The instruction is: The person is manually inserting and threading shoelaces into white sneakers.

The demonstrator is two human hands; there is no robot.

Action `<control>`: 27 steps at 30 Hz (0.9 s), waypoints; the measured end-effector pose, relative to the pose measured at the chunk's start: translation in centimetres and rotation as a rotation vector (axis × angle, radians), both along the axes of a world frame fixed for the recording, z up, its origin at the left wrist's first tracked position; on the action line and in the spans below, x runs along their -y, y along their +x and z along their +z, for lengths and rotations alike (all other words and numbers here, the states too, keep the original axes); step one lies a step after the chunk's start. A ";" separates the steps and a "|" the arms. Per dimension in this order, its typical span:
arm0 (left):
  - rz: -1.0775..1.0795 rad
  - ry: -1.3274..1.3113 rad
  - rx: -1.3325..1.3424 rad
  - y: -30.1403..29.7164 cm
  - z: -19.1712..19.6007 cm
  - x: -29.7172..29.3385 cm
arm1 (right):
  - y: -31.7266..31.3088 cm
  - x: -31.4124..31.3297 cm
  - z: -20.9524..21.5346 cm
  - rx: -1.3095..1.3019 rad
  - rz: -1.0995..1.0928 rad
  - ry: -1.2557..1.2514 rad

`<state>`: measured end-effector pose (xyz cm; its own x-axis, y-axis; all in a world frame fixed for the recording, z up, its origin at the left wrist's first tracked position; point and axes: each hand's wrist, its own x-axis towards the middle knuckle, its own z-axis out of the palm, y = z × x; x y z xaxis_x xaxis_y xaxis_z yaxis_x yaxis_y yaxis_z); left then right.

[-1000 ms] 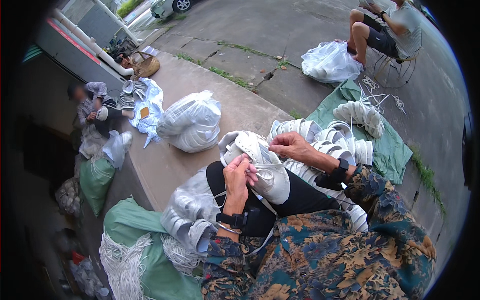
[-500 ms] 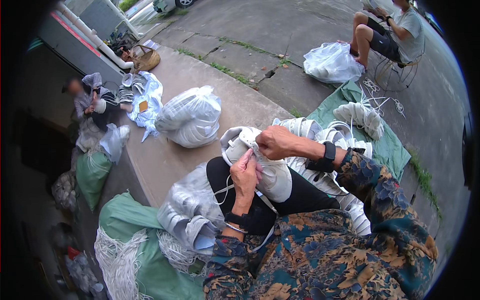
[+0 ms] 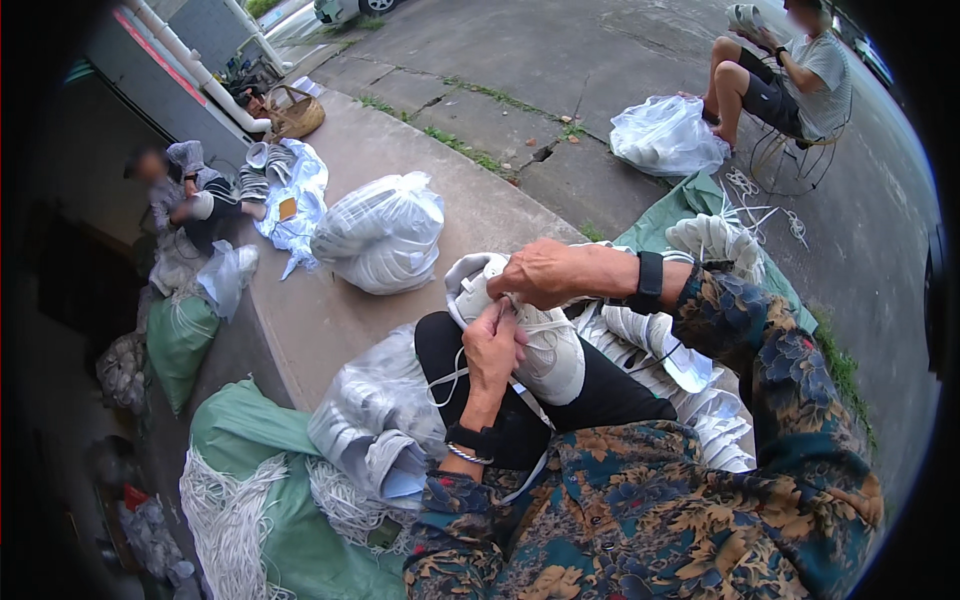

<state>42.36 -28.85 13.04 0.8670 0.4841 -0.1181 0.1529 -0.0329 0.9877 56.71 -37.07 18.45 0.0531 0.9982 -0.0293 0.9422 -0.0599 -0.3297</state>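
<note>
An off-white sneaker [image 3: 556, 367] rests on my lap, its toe toward me and its collar pointing away. Over its eyelets, my right hand [image 3: 545, 273] is closed in a pinch, with fingertips turned down toward the tongue. Just below it, my left hand [image 3: 490, 347] pinches at the same spot, thumb and forefinger together. A white shoelace [image 3: 541, 325] runs from between the hands across the top of the shoe. Another length of lace hangs beside my left wrist. My fingers partly hide the lace ends and eyelets.
Clear bags of shoes [image 3: 382, 232] stand ahead and at my left. White laces [image 3: 230, 510] lie over a green sack [image 3: 240, 420]. More shoes [image 3: 650, 340] lie at my right by a green sheet [image 3: 790, 295]. Two people sit farther off, each holding a shoe.
My right hand has shifted slightly left and nearer the shoe's collar. A stretch of lace now shows across the shoe's top. My left hand stays almost in place.
</note>
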 end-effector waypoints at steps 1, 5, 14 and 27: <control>0.003 -0.053 -0.056 0.0 0.4 -0.1 | 0.1 -0.2 0.5 0.042 0.032 -0.163; 0.141 -0.053 -0.009 -0.3 0.7 -1.6 | 0.3 -0.6 1.5 0.055 0.132 -0.167; -0.022 0.490 -0.027 2.0 -1.3 -2.9 | 0.5 -0.3 -0.4 0.038 0.185 0.096; 0.131 0.081 -0.263 -6.8 1.7 -5.1 | -1.8 -1.4 -1.4 -0.400 -0.017 0.375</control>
